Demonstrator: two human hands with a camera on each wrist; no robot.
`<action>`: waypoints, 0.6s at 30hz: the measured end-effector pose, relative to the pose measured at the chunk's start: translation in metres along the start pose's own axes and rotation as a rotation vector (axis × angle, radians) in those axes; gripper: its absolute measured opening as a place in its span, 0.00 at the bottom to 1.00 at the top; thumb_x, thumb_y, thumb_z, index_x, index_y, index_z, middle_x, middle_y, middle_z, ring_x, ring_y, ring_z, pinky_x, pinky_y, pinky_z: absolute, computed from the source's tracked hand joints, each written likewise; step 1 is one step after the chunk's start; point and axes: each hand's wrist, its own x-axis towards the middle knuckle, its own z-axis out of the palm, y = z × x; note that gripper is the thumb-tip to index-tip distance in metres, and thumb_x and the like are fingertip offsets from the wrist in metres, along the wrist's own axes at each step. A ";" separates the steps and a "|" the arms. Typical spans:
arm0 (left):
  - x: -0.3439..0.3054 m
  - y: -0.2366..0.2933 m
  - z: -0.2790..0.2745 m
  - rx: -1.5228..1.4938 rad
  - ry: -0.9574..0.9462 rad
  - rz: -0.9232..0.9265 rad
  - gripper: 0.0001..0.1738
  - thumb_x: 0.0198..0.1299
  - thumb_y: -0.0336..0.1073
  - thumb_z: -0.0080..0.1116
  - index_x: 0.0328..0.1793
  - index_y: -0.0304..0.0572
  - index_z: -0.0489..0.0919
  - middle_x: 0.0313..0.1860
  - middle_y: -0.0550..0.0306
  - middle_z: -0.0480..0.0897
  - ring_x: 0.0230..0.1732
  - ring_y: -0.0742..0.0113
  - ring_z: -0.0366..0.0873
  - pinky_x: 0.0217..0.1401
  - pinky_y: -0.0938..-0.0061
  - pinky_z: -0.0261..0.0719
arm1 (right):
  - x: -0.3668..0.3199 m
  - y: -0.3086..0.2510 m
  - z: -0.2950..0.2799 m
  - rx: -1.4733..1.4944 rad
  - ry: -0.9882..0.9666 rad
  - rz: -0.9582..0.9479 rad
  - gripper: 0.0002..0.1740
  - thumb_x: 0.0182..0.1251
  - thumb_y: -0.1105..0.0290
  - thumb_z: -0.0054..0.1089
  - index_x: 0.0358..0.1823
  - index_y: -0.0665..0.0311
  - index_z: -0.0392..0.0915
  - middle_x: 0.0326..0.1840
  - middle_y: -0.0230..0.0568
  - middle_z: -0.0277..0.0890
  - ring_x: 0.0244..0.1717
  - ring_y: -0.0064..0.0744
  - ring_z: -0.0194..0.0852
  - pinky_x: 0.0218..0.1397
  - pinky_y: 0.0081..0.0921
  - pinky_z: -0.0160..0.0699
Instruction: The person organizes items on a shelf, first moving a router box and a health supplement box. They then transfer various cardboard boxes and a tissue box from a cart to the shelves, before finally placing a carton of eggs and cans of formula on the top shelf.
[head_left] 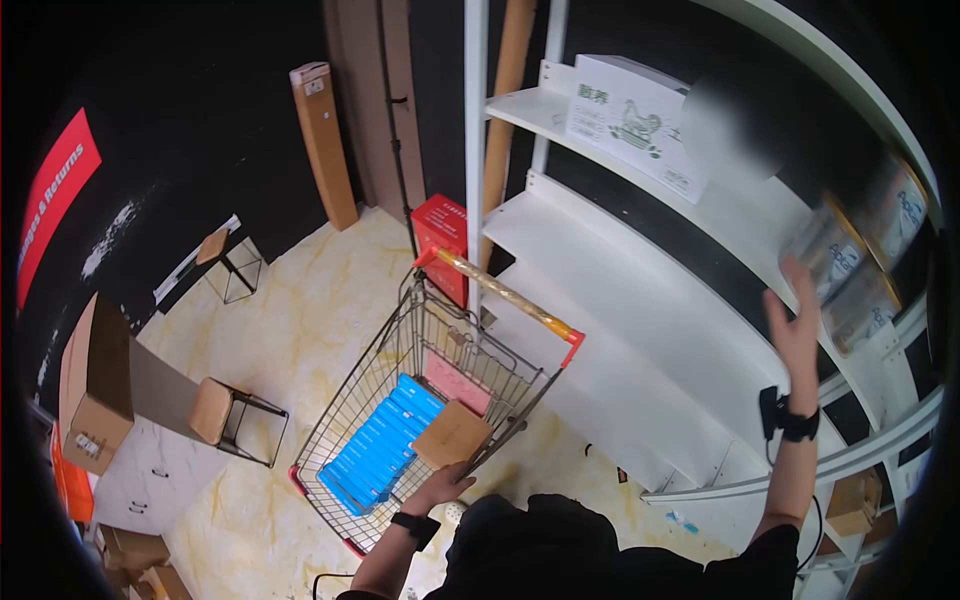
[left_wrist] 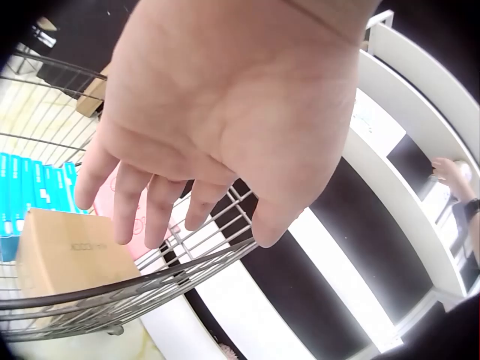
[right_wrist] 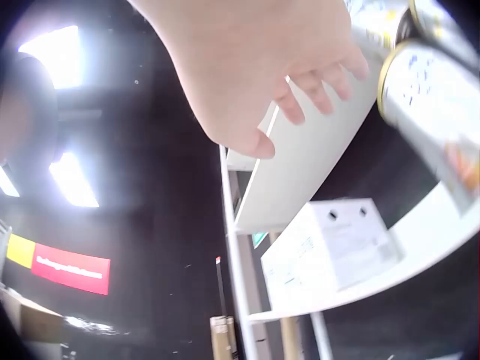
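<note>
The left hand [head_left: 440,490] is at the near edge of the shopping cart, fingers loosely extended, beside a brown carton [head_left: 452,434]; in the left wrist view that hand [left_wrist: 225,127] hangs above the cart's wire rim with nothing in it. Blue boxes [head_left: 380,440] and a pink box [head_left: 456,382] lie in the cart too. The right hand [head_left: 795,325] is raised in front of the shelves, fingers spread and empty, near several cans [head_left: 858,312]. In the right wrist view the hand [right_wrist: 262,75] is beside a large can [right_wrist: 435,105]; contact with it cannot be told.
A white carton with a hen picture [head_left: 630,120] stands on the upper shelf. White shelves [head_left: 620,290] curve along the right. Two stools, one in front [head_left: 212,410], and cardboard boxes [head_left: 95,385] are at the left. A red box [head_left: 440,230] stands behind the cart handle [head_left: 510,295].
</note>
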 end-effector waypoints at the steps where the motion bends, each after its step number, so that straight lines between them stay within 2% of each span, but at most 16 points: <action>1: -0.006 -0.004 -0.004 -0.027 -0.062 -0.065 0.31 0.54 0.52 0.50 0.55 0.33 0.68 0.48 0.39 0.74 0.53 0.47 0.69 0.55 0.64 0.66 | -0.007 -0.024 0.018 0.113 -0.148 -0.012 0.18 0.53 0.73 0.55 0.47 0.68 0.69 0.51 0.48 0.69 0.55 0.44 0.66 0.58 0.28 0.61; 3: -0.013 -0.036 0.005 -0.049 -0.057 -0.118 0.34 0.54 0.55 0.49 0.57 0.34 0.67 0.50 0.39 0.73 0.55 0.47 0.68 0.56 0.64 0.66 | -0.029 -0.061 0.063 0.290 -0.380 -0.116 0.16 0.52 0.73 0.57 0.44 0.68 0.70 0.47 0.48 0.71 0.50 0.44 0.69 0.54 0.29 0.66; 5: -0.022 -0.065 0.011 0.005 -0.047 -0.171 0.38 0.53 0.59 0.47 0.60 0.36 0.65 0.53 0.37 0.71 0.57 0.47 0.66 0.58 0.64 0.64 | -0.053 -0.093 0.113 0.487 -0.624 -0.124 0.17 0.51 0.71 0.59 0.44 0.67 0.70 0.43 0.48 0.72 0.46 0.44 0.71 0.50 0.29 0.68; 6: -0.027 -0.073 0.008 -0.010 -0.106 -0.216 0.41 0.52 0.62 0.46 0.62 0.35 0.63 0.56 0.35 0.68 0.59 0.46 0.64 0.60 0.64 0.62 | -0.067 -0.111 0.139 0.568 -0.713 -0.091 0.18 0.51 0.69 0.59 0.43 0.68 0.71 0.42 0.48 0.72 0.44 0.44 0.71 0.48 0.29 0.69; 9: -0.045 -0.086 -0.005 -0.038 -0.096 -0.276 0.40 0.54 0.60 0.46 0.62 0.32 0.61 0.58 0.35 0.66 0.62 0.47 0.62 0.64 0.65 0.59 | -0.118 -0.155 0.221 0.727 -0.999 -0.076 0.19 0.53 0.64 0.59 0.43 0.68 0.72 0.40 0.49 0.73 0.43 0.44 0.72 0.45 0.30 0.71; 11: -0.046 -0.112 -0.004 -0.005 -0.078 -0.322 0.40 0.54 0.59 0.47 0.61 0.30 0.62 0.57 0.34 0.67 0.61 0.47 0.63 0.62 0.65 0.60 | -0.144 -0.189 0.259 0.753 -1.162 -0.079 0.21 0.53 0.61 0.60 0.44 0.68 0.73 0.37 0.49 0.75 0.39 0.40 0.74 0.43 0.28 0.73; 14: -0.046 -0.131 -0.013 -0.172 -0.036 -0.419 0.41 0.54 0.59 0.47 0.61 0.27 0.61 0.57 0.35 0.67 0.59 0.50 0.65 0.62 0.67 0.61 | -0.192 -0.220 0.323 0.746 -1.224 -0.177 0.22 0.52 0.58 0.60 0.43 0.68 0.73 0.35 0.49 0.75 0.38 0.42 0.75 0.42 0.29 0.73; 16: -0.041 -0.134 -0.020 -0.167 -0.012 -0.454 0.42 0.53 0.60 0.47 0.62 0.27 0.60 0.59 0.36 0.65 0.60 0.54 0.66 0.63 0.69 0.60 | -0.227 -0.229 0.368 0.627 -1.388 -0.129 0.24 0.51 0.55 0.60 0.43 0.66 0.74 0.35 0.49 0.75 0.39 0.43 0.74 0.42 0.30 0.73; 17: -0.035 -0.137 -0.022 -0.157 0.004 -0.466 0.43 0.53 0.61 0.47 0.62 0.28 0.60 0.59 0.36 0.65 0.60 0.54 0.66 0.63 0.70 0.60 | -0.230 -0.239 0.384 0.452 -1.591 -0.099 0.24 0.51 0.54 0.59 0.45 0.62 0.75 0.41 0.53 0.75 0.42 0.44 0.75 0.45 0.31 0.72; 18: -0.034 -0.141 -0.021 -0.169 0.000 -0.479 0.43 0.53 0.61 0.47 0.62 0.28 0.60 0.59 0.36 0.65 0.60 0.54 0.66 0.63 0.70 0.60 | -0.234 -0.239 0.393 0.454 -1.609 -0.104 0.24 0.51 0.54 0.59 0.45 0.62 0.75 0.41 0.53 0.75 0.42 0.44 0.75 0.45 0.31 0.72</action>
